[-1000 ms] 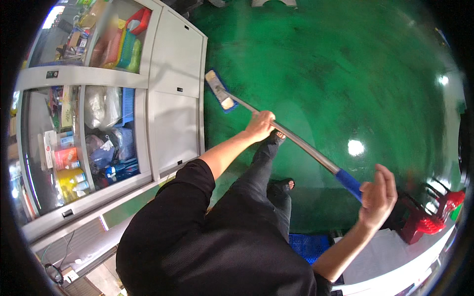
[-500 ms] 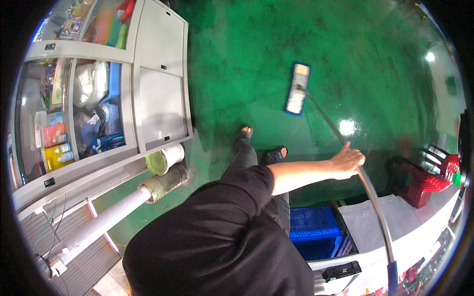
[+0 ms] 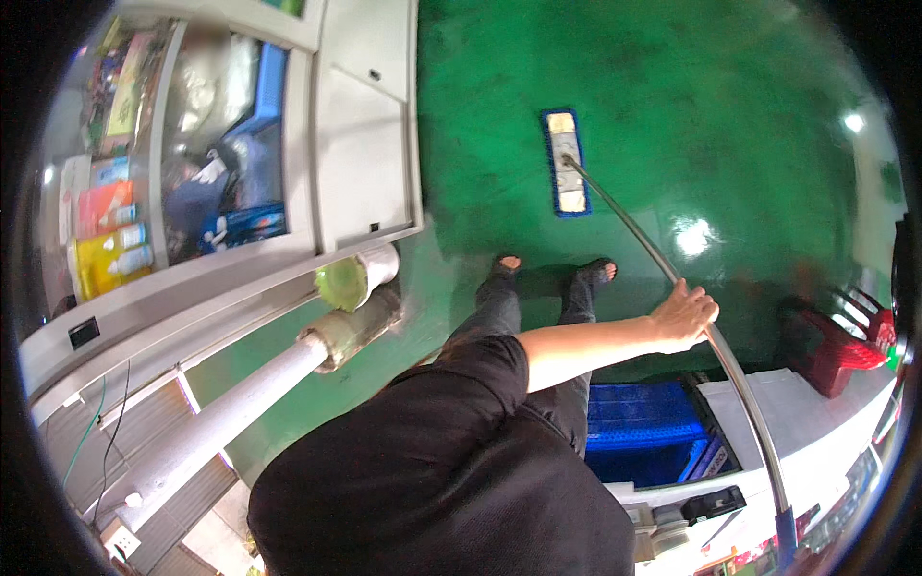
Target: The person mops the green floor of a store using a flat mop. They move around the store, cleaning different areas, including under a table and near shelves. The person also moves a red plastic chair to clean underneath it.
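Note:
My left hand [image 3: 684, 315] is shut on the metal handle [image 3: 624, 226] of a flat mop, about halfway along it, with my arm reaching out to the right. The mop head [image 3: 564, 161], a pale pad with a blue edge, lies flat on the shiny green floor [image 3: 730, 125] ahead of my feet [image 3: 504, 264]. From my hand the handle runs down to a blue grip [image 3: 784, 533] at the lower right rim. My right hand is out of view.
A grey glass-fronted cabinet [image 3: 355, 144] full of packaged goods stands on the left. A thick white pipe [image 3: 221, 422] with a green cap juts out below it. A blue crate [image 3: 643, 432], a white counter [image 3: 797, 413] and a red basket [image 3: 836, 341] are on the right.
The mop head has swung from beside the cabinet out onto the open floor ahead of my feet. My right hand, on the blue grip a second ago, has left the picture.

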`<state>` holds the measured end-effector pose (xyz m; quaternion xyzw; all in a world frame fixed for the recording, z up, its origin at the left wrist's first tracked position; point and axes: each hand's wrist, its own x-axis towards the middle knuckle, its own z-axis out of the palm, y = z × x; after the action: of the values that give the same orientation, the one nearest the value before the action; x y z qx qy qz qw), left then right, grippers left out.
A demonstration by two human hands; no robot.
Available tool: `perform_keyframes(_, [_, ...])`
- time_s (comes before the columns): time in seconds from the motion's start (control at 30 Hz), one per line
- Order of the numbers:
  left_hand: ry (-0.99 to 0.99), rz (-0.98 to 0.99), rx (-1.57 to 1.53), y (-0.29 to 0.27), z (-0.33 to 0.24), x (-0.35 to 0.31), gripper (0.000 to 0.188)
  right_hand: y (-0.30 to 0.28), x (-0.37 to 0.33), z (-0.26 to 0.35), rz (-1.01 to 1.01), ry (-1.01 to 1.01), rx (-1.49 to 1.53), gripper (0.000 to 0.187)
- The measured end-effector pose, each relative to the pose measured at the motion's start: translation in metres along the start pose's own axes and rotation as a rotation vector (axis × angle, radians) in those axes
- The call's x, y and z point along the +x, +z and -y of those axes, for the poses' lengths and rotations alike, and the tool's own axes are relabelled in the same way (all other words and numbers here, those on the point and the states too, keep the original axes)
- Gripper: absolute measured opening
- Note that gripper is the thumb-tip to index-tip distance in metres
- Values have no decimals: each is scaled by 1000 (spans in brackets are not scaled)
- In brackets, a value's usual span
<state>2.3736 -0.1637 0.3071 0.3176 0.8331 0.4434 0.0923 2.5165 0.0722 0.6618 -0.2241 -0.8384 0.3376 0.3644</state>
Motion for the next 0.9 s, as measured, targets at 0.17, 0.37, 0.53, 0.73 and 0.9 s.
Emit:
perform_keyframes(0.17, [-110, 4, 54, -69, 54, -123, 31, 12, -65, 12, 39, 37, -56, 37])
perform_keyframes(0.37, [-145, 59, 142, -114, 89, -220, 29, 49, -188, 60, 137, 454, 347, 46])
perform_keyframes(0.53, [-157, 154, 262, -71, 84, -246, 33, 50, -244, 56, -61, 699, 819, 44])
perform_keyframes(0.73, [61, 364, 62, -13, -18, -253, 38, -113, -332, 78, -321, 416, 331, 51])
perform_keyframes(0.9, [262, 497, -86, 65, -101, -229, 34, -209, -404, 131, -498, 344, 301, 35])
